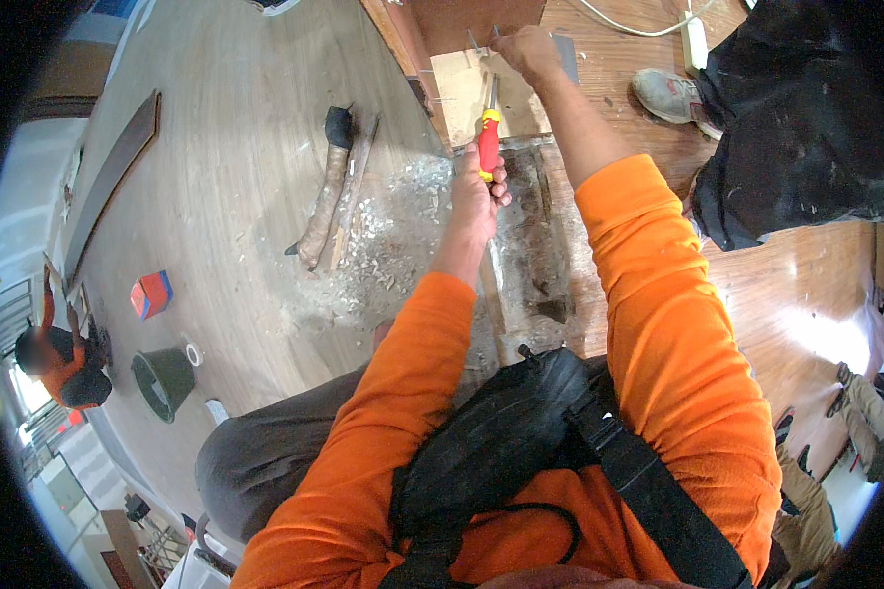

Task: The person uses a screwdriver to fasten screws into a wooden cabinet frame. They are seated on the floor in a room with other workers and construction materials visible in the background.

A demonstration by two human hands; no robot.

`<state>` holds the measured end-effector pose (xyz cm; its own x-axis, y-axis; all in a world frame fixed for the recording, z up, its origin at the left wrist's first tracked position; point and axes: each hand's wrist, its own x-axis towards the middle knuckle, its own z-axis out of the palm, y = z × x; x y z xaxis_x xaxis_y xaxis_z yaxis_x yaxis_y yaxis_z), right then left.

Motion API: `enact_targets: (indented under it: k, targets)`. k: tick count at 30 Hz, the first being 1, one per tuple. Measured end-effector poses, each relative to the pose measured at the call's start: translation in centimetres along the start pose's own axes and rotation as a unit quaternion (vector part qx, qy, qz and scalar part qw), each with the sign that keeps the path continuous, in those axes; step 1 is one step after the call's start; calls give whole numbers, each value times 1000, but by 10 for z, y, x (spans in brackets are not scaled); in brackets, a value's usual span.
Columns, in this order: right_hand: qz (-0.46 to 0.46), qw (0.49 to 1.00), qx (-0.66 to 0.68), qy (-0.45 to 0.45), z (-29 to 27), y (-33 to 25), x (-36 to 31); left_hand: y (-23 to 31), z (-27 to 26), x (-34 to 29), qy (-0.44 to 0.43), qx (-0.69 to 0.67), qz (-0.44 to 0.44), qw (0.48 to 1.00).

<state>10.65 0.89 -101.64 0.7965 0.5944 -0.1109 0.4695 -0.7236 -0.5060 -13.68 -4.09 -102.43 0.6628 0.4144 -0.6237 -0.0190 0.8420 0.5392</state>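
Observation:
My left hand is wrapped around the red and yellow handle of a screwdriver, its metal shaft pointing away from me. Farther out, my right hand has its fingers closed at one of several thin metal pins, perhaps nails or screws, that stick out by a pale wooden board. Whether the fingers grip that pin is too small to make out. A brown panel stands just behind the board. Below the board, a dusty recessed strip runs through the floor toward me.
Left of my hands lie a tool with a wrapped handle and black head, a wooden strip and pale debris. A green bucket and red-blue box sit farther left. A person's shoe and a white power strip are at right.

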Motion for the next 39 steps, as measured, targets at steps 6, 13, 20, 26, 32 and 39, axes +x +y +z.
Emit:
enact_targets:
  k: [6, 13, 20, 26, 32, 39]
  targets:
    - [144, 855, 436, -242, -19, 4, -11, 3, -7, 0, 10, -2, 2, 1000]
    - [-146, 961, -234, 35, 7, 24, 30, -3, 2, 4, -14, 32, 7, 999]
    - [135, 882, 371, -255, -24, 13, 1, 2, -3, 2, -4, 31, 5, 999]
    - [-4, 988, -12, -152, -22, 0, 11, 1, 1, 5, 4, 29, 4, 1000]
    - [-148, 982, -112, -35, -14, -1, 9, 2, -2, 6, 4, 23, 10, 1000]
    - [170, 817, 451, -317, 2, -3, -21, 1, 1, 5, 36, -13, 20, 999]
